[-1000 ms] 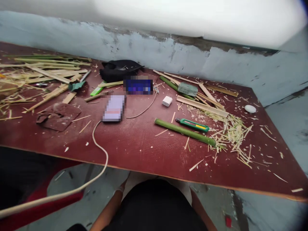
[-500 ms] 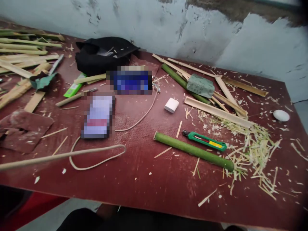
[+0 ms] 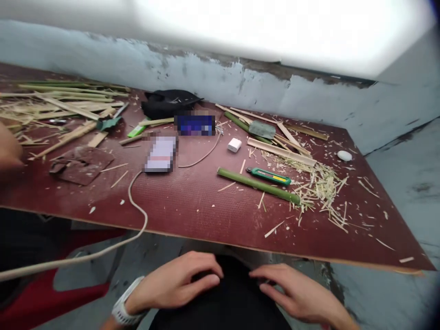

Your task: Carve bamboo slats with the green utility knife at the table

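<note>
My left hand and my right hand rest flat on my dark-clothed lap below the front edge of the dark red table, fingers stretched toward each other, holding nothing. A white watch sits on my left wrist. On the table ahead lie a green bamboo stick and a green utility knife beside a heap of bamboo shavings. Both hands are well short of them.
A phone with a cable trailing off the front edge, a white charger, a black bag, split bamboo strips at the left and back. Another person's hand shows at the left edge. A stained wall stands behind.
The view has pulled back from the table top. My two hands have come into view on my lap. The cable loop now hangs off the front edge again.
</note>
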Action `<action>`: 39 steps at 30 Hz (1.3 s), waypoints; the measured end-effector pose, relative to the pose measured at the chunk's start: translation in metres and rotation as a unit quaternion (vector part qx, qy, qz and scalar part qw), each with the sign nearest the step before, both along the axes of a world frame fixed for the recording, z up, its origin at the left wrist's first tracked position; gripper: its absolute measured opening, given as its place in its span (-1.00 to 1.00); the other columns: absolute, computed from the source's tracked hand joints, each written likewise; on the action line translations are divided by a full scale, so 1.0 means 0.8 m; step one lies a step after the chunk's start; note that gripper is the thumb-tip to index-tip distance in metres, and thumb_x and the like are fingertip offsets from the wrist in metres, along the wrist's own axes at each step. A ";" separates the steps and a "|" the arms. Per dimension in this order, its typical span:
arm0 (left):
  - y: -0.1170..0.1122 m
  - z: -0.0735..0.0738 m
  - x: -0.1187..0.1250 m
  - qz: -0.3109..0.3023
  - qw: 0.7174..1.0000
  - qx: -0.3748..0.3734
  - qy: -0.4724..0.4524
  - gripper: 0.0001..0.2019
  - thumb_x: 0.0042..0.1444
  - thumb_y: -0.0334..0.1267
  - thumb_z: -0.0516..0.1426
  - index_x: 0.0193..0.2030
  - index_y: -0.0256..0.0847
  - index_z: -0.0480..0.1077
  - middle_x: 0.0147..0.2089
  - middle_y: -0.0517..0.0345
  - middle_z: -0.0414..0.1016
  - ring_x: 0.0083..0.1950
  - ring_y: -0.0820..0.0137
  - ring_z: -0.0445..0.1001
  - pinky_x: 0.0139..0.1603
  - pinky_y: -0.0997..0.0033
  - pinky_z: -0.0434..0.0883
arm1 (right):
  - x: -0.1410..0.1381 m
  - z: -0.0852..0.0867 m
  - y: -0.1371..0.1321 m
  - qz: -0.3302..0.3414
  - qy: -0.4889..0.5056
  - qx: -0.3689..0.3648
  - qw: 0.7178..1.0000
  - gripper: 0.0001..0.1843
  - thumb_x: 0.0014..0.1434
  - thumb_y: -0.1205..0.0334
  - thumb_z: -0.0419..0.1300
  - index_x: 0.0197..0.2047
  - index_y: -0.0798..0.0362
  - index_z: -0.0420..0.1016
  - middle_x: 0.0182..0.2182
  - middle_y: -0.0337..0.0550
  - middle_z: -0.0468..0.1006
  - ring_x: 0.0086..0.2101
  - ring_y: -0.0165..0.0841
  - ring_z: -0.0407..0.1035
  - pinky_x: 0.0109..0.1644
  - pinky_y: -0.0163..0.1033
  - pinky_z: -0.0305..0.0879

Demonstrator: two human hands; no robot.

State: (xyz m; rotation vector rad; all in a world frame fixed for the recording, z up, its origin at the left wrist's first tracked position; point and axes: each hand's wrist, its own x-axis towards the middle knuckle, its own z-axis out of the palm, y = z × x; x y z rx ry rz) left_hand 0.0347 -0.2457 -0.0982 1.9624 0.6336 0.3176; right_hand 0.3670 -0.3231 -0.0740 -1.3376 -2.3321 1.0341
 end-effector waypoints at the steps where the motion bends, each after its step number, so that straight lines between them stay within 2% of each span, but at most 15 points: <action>1: 0.005 0.026 0.016 -0.033 0.993 -0.028 -0.107 -0.78 0.41 -0.16 0.07 -0.01 -0.12 0.51 -0.18 0.07 0.63 -0.19 0.33 0.60 -0.11 0.36 0.53 | -0.002 0.028 0.009 0.042 0.020 -0.026 0.999 -0.69 0.38 0.19 0.16 0.16 -0.19 0.52 -0.07 -0.18 0.69 -0.12 -0.29 0.60 0.00 -0.22 0.55; 2: 0.013 0.051 0.032 -0.012 0.972 -0.046 -0.228 -0.75 0.43 -0.12 0.04 -0.02 -0.18 0.49 -0.26 0.04 0.62 -0.25 0.34 0.59 -0.17 0.35 0.53 | -0.004 0.054 0.023 0.058 0.038 -0.020 0.997 -0.70 0.40 0.23 0.14 0.15 -0.17 0.53 -0.08 -0.19 0.69 -0.12 -0.32 0.60 -0.01 -0.25 0.54; 3: 0.023 0.074 0.048 0.039 0.942 -0.043 -0.331 -0.74 0.44 -0.11 0.03 -0.02 -0.22 0.46 -0.33 0.04 0.58 -0.31 0.35 0.57 -0.26 0.35 0.53 | -0.003 0.077 0.041 0.045 0.063 0.030 0.997 -0.71 0.40 0.26 0.13 0.13 -0.12 0.53 -0.11 -0.17 0.69 -0.15 -0.33 0.60 -0.05 -0.27 0.54; 5: 0.051 0.111 0.074 0.155 0.904 -0.004 -0.399 -0.79 0.45 -0.17 0.04 -0.07 -0.23 0.43 -0.36 0.10 0.52 -0.35 0.39 0.56 -0.31 0.37 0.52 | 0.004 0.104 0.091 -0.010 0.062 0.150 0.987 -0.71 0.41 0.27 0.11 0.12 -0.06 0.53 -0.10 -0.13 0.68 -0.15 -0.31 0.59 -0.06 -0.22 0.53; 7: 0.087 0.137 0.095 0.215 0.906 0.101 -0.350 -0.83 0.43 -0.19 0.09 -0.08 -0.23 0.44 -0.35 0.16 0.52 -0.36 0.45 0.54 -0.30 0.42 0.50 | 0.016 0.108 0.146 -0.082 -0.012 0.257 0.963 -0.76 0.42 0.20 0.11 0.01 -0.03 0.58 -0.13 -0.12 0.68 -0.18 -0.26 0.58 -0.07 -0.13 0.51; 9: 0.129 0.151 0.112 0.208 0.925 0.223 -0.229 -0.83 0.38 -0.17 0.16 -0.04 -0.23 0.45 -0.25 0.15 0.57 -0.29 0.46 0.55 -0.21 0.42 0.48 | 0.029 0.097 0.195 -0.129 -0.136 0.306 0.934 -0.72 0.41 0.12 0.10 -0.02 0.02 0.60 -0.11 -0.05 0.66 -0.18 -0.18 0.57 -0.11 -0.06 0.48; 10: 0.150 0.153 0.119 0.190 0.926 0.283 -0.161 -0.80 0.39 -0.14 0.14 -0.06 -0.23 0.45 -0.25 0.15 0.56 -0.27 0.44 0.54 -0.19 0.40 0.46 | 0.036 0.088 0.215 -0.128 -0.176 0.308 0.926 -0.70 0.41 0.09 0.10 -0.02 0.02 0.60 -0.12 -0.03 0.66 -0.18 -0.17 0.56 -0.11 -0.06 0.46; 12: 0.187 0.146 0.131 0.112 0.915 0.387 -0.017 -0.74 0.42 -0.09 0.08 -0.06 -0.25 0.45 -0.27 0.12 0.54 -0.27 0.38 0.52 -0.22 0.36 0.42 | 0.046 0.070 0.241 -0.108 -0.220 0.293 0.924 -0.70 0.38 0.05 0.15 -0.03 0.03 0.61 -0.11 -0.02 0.64 -0.16 -0.16 0.54 -0.13 -0.09 0.43; 14: 0.216 0.126 0.141 0.017 0.872 0.478 0.103 -0.68 0.39 -0.03 0.08 -0.11 -0.28 0.44 -0.23 0.02 0.52 -0.26 0.30 0.51 -0.28 0.34 0.36 | 0.052 0.055 0.252 -0.099 -0.242 0.282 0.923 -0.69 0.35 0.01 0.17 -0.03 0.02 0.60 -0.10 -0.02 0.62 -0.17 -0.16 0.52 -0.17 -0.11 0.40; 17: 0.241 0.089 0.153 -0.059 0.859 0.494 0.122 -0.64 0.29 0.04 0.18 -0.17 -0.29 0.47 -0.23 -0.02 0.51 -0.26 0.28 0.48 -0.25 0.33 0.35 | 0.058 0.041 0.256 -0.101 -0.254 0.281 0.920 -0.67 0.35 -0.02 0.15 -0.03 0.01 0.58 -0.10 -0.02 0.59 -0.16 -0.16 0.50 -0.19 -0.12 0.38; 20: 0.253 0.062 0.163 -0.094 0.853 0.501 0.112 -0.61 0.34 0.06 0.12 -0.15 -0.29 0.48 -0.17 -0.08 0.51 -0.19 0.25 0.47 -0.15 0.28 0.37 | 0.060 0.033 0.257 -0.100 -0.247 0.278 0.923 -0.66 0.36 -0.03 0.14 -0.05 0.04 0.57 -0.13 -0.01 0.58 -0.13 -0.16 0.48 -0.12 -0.11 0.37; 25: 0.266 0.046 0.174 -0.118 0.856 0.497 0.076 -0.61 0.40 0.03 0.03 -0.20 -0.27 0.48 -0.19 -0.06 0.50 -0.16 0.24 0.44 -0.07 0.24 0.36 | 0.059 0.024 0.258 -0.141 -0.245 0.261 0.923 -0.66 0.37 -0.04 0.12 -0.10 0.05 0.53 -0.18 -0.03 0.56 -0.21 -0.21 0.47 -0.19 -0.17 0.33; 30: 0.267 0.039 0.168 -0.101 0.872 0.475 0.057 -0.59 0.38 0.08 0.05 -0.14 -0.29 0.45 -0.17 -0.05 0.47 -0.18 0.25 0.42 -0.11 0.26 0.38 | 0.053 0.017 0.252 -0.171 -0.254 0.267 0.914 -0.66 0.37 -0.04 0.11 -0.09 0.05 0.50 -0.17 -0.03 0.55 -0.25 -0.23 0.46 -0.25 -0.19 0.29; 35: 0.262 0.039 0.163 -0.078 0.879 0.466 0.064 -0.60 0.35 0.09 0.09 -0.17 -0.28 0.42 -0.19 -0.01 0.46 -0.19 0.27 0.42 -0.11 0.28 0.40 | 0.048 0.018 0.244 -0.191 -0.240 0.297 0.904 -0.69 0.34 -0.02 0.14 -0.16 0.05 0.50 -0.21 -0.02 0.55 -0.18 -0.16 0.45 -0.14 -0.13 0.35; 39: 0.261 0.039 0.166 -0.074 0.874 0.476 0.064 -0.58 0.36 0.10 0.08 -0.17 -0.29 0.42 -0.18 -0.03 0.46 -0.18 0.25 0.42 -0.10 0.27 0.39 | 0.048 0.016 0.240 -0.191 -0.211 0.301 0.910 -0.68 0.40 0.02 0.07 -0.05 0.10 0.46 -0.15 0.04 0.53 -0.18 -0.15 0.45 -0.09 -0.10 0.39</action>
